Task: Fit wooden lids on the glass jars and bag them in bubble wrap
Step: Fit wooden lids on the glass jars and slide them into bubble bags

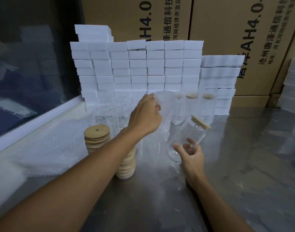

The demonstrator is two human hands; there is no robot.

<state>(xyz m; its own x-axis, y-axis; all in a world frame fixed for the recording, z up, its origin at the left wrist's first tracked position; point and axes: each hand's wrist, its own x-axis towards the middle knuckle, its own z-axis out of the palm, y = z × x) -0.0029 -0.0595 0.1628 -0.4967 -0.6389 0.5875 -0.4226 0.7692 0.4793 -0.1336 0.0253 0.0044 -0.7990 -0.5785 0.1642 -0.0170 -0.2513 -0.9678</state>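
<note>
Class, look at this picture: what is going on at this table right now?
A person is packing glass jars. The left hand pinches the top of a bubble wrap bag, holding it upright. The right hand holds a tilted glass jar with its wooden lid on, not yet bagged. Spare lids stand stacked on the table, with lidded jars behind.

The grey metal surface carried two stacks of wooden lids beside open glass jars. Bubble wrap lay left. White foam blocks were stacked behind.

Setting: packing/storage room.
Printed shipping cartons behind stacked white foam blocks; steel work surface.
</note>
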